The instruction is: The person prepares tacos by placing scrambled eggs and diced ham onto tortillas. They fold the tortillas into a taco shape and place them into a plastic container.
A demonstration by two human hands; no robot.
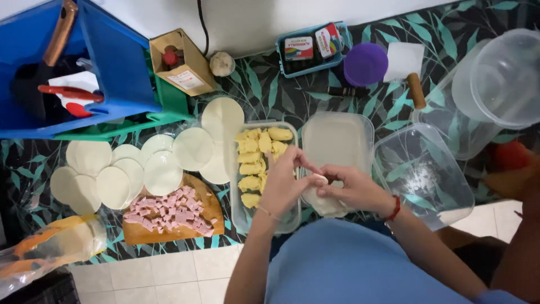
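My left hand (284, 183) and my right hand (351, 188) meet over the counter and pinch a pale folded dough piece (320, 179) between their fingertips. Under the left hand stands a clear tub (239, 211) holding several yellow folded pastries (256, 155). Below the right hand is a tub with a flat pale sheet (337, 138). Round dough discs (163, 171) lie spread out to the left. Diced pink ham (169, 211) sits on a wooden board (135, 235).
A blue rack (121, 67) with utensils stands at the back left, beside a cardboard box (191, 73). Empty clear containers (422, 169) and a big round tub (500, 79) sit to the right. A purple lid (365, 63), a garlic bulb (222, 63) and a bag (50, 247) are around.
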